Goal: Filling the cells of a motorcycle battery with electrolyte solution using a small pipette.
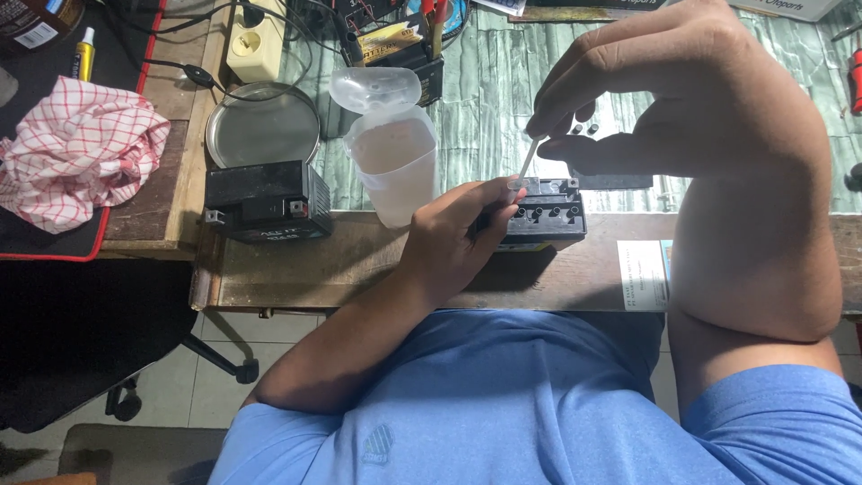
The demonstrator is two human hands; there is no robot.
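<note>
My left hand (453, 238) grips the near left corner of a small black battery (549, 212) with several open filler holes on top, at the bench's front edge. My right hand (669, 85) hovers above the battery, fingers pinched on the top of a thin clear tube (528, 162) that slants down toward the battery's left end. Just left of my left hand stands an open translucent plastic container (392, 171) of pale liquid, its lid flipped back.
A second black battery (267, 201) sits to the left with a round metal dish (262, 126) behind it. A red-checked cloth (76, 153) lies far left. A power strip (253, 40) and cables are at the back. A printed paper (643, 274) lies near my right arm.
</note>
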